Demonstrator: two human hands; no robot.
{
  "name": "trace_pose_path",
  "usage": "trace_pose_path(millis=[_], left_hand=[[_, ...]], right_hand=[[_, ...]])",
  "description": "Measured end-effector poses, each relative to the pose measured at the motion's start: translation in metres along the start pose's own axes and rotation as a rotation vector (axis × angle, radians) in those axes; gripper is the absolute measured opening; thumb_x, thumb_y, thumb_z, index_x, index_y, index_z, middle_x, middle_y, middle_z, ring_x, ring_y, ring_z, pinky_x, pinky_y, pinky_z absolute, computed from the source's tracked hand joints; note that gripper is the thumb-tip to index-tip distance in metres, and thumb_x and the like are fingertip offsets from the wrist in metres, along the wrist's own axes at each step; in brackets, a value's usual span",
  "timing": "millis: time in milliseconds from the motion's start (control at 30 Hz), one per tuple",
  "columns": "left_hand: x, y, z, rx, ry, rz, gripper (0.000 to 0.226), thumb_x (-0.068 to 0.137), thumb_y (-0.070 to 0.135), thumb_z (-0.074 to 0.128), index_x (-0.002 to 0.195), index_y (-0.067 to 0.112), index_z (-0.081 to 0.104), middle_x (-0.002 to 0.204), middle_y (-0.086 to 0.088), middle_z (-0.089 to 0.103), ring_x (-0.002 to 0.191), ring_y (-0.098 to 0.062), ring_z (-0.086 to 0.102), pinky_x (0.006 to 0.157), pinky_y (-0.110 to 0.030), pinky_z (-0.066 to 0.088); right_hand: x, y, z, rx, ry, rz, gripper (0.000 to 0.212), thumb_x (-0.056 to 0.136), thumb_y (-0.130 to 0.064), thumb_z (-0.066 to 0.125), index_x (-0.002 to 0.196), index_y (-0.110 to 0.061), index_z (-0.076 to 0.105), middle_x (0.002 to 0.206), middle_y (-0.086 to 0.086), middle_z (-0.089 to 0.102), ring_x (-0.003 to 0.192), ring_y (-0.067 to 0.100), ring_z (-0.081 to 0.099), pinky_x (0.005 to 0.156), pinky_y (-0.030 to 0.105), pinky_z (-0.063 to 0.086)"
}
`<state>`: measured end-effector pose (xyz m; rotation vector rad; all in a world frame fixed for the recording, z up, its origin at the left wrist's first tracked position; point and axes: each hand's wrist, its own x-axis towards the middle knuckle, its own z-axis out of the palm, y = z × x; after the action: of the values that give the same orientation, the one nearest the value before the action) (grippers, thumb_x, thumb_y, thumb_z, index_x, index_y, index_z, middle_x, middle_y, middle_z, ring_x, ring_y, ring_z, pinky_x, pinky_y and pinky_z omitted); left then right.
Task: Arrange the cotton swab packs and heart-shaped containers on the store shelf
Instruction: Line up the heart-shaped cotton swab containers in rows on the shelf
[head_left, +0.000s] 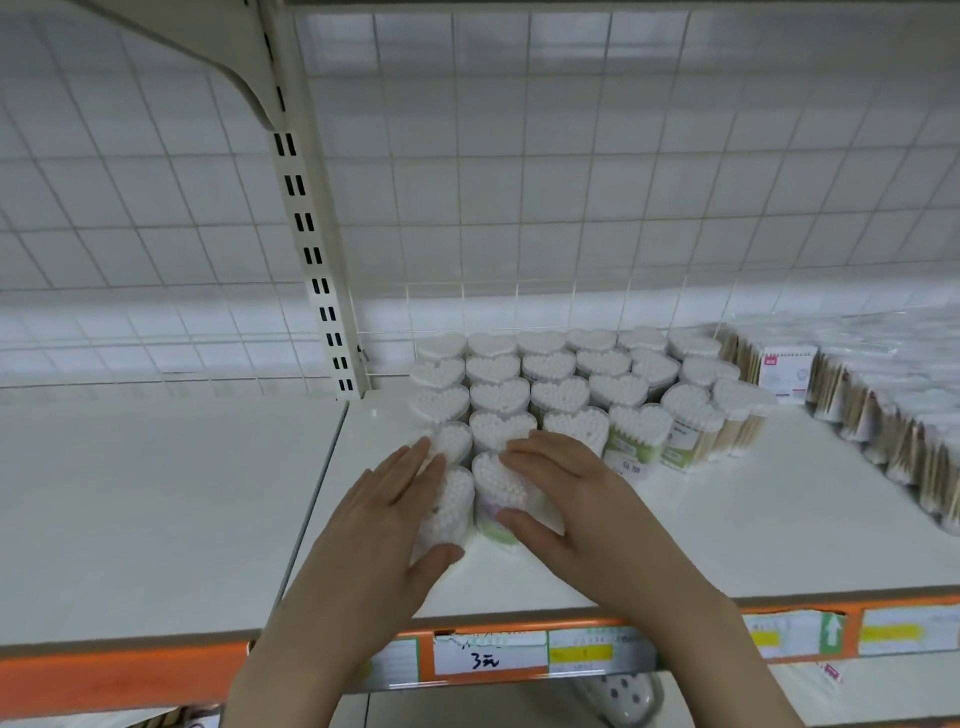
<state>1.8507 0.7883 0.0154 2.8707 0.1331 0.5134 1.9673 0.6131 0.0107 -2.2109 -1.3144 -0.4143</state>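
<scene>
Several heart-shaped containers (558, 371) full of white cotton swabs stand in tight rows on the white shelf (701, 530). My left hand (384, 512) holds the front-left container (448, 506), fingers along its left side and thumb at its front. My right hand (566, 493) holds the neighbouring front container (496, 480), fingers over its top and thumb at its front. Cotton swab packs (909, 431) in clear wrap lie in rows at the right end of the shelf.
A wire grid backs the shelf, and a slotted upright post (311, 249) stands at the left of the containers. The orange front rail (130, 670) carries price labels. A white boxed item (787, 376) stands between the containers and the packs.
</scene>
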Motion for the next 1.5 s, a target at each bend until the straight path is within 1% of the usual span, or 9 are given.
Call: trace_pose_path(millis=[67, 200, 267, 467, 567, 733, 967, 1367, 1500], left_hand=[[0.0, 0.003, -0.002, -0.054, 0.038, -0.009, 0.085, 0.071, 0.065, 0.027, 0.144, 0.023, 0.029, 0.15, 0.01, 0.017, 0.136, -0.004, 0.016, 0.111, -0.029, 0.016], [0.007, 0.016, -0.007, 0.027, 0.015, 0.024, 0.072, 0.077, 0.055, 0.041, 0.131, 0.009, 0.052, 0.137, -0.007, 0.051, 0.124, -0.022, 0.049, 0.098, -0.037, 0.035], [0.014, 0.026, -0.007, 0.044, 0.02, 0.038, 0.068, 0.078, 0.053, 0.045, 0.127, 0.007, 0.055, 0.133, -0.009, 0.055, 0.12, -0.027, 0.054, 0.097, -0.037, 0.035], [0.038, 0.068, 0.007, 0.065, 0.055, 0.013, 0.066, 0.078, 0.043, 0.061, 0.133, 0.009, 0.05, 0.138, -0.008, 0.05, 0.127, -0.027, 0.049, 0.104, -0.034, 0.026], [0.053, 0.098, 0.021, -0.006, 0.044, 0.007, 0.067, 0.085, 0.04, 0.063, 0.141, 0.013, 0.038, 0.148, -0.004, 0.036, 0.138, -0.022, 0.033, 0.11, -0.029, 0.017], [0.076, 0.149, 0.046, 0.084, 0.038, 0.01, 0.062, 0.072, 0.041, 0.061, 0.121, 0.004, 0.06, 0.124, -0.014, 0.061, 0.112, -0.032, 0.061, 0.093, -0.041, 0.038], [0.096, 0.2, 0.06, 0.017, 0.081, 0.012, 0.059, 0.071, 0.026, 0.08, 0.121, 0.002, 0.059, 0.122, -0.013, 0.061, 0.114, -0.031, 0.058, 0.096, -0.038, 0.038], [0.136, 0.207, 0.05, 0.024, -0.029, -0.054, 0.05, 0.086, 0.028, 0.062, 0.13, 0.007, 0.05, 0.135, -0.005, 0.047, 0.126, -0.022, 0.041, 0.104, -0.026, 0.029], [0.167, 0.199, 0.032, 0.049, -0.052, -0.051, 0.044, 0.089, 0.033, 0.057, 0.126, 0.009, 0.052, 0.128, -0.005, 0.051, 0.12, -0.023, 0.046, 0.097, -0.03, 0.038]], right_hand=[[-0.002, 0.001, -0.005, 0.011, 0.006, 0.03, 0.049, 0.087, -0.047, 0.047, 0.123, -0.016, 0.06, 0.125, -0.003, 0.059, 0.123, 0.011, 0.046, 0.101, 0.018, 0.036], [-0.01, 0.01, -0.014, 0.005, 0.015, 0.067, 0.046, 0.088, -0.044, 0.046, 0.12, -0.014, 0.062, 0.122, -0.001, 0.061, 0.12, 0.013, 0.049, 0.1, 0.013, 0.032], [-0.016, 0.017, -0.022, -0.007, 0.013, 0.084, 0.045, 0.088, -0.043, 0.045, 0.12, -0.016, 0.061, 0.121, -0.003, 0.06, 0.12, 0.013, 0.05, 0.098, 0.014, 0.034], [-0.032, 0.051, -0.051, -0.064, 0.039, 0.117, 0.046, 0.086, -0.042, 0.045, 0.119, -0.014, 0.062, 0.12, -0.001, 0.062, 0.117, 0.014, 0.053, 0.097, 0.02, 0.039], [-0.046, 0.075, -0.071, -0.094, 0.021, 0.124, 0.046, 0.086, -0.043, 0.045, 0.117, -0.014, 0.064, 0.117, -0.001, 0.063, 0.114, 0.013, 0.053, 0.095, 0.015, 0.036], [-0.068, 0.122, -0.107, -0.099, -0.064, 0.143, 0.05, 0.088, -0.046, 0.041, 0.121, -0.015, 0.062, 0.122, -0.001, 0.061, 0.119, 0.016, 0.053, 0.099, 0.019, 0.036], [-0.078, 0.17, -0.142, -0.112, -0.11, 0.123, 0.052, 0.087, -0.047, 0.04, 0.125, -0.016, 0.059, 0.126, -0.001, 0.058, 0.122, 0.013, 0.049, 0.1, 0.013, 0.028], [-0.054, 0.188, -0.136, -0.046, -0.165, 0.109, 0.045, 0.093, -0.032, 0.054, 0.135, -0.017, 0.049, 0.137, -0.004, 0.047, 0.13, 0.011, 0.038, 0.105, 0.014, 0.022], [-0.019, 0.194, -0.148, -0.065, -0.179, 0.086, 0.045, 0.093, -0.029, 0.054, 0.135, -0.016, 0.048, 0.138, -0.002, 0.047, 0.131, 0.015, 0.038, 0.106, 0.02, 0.025]])
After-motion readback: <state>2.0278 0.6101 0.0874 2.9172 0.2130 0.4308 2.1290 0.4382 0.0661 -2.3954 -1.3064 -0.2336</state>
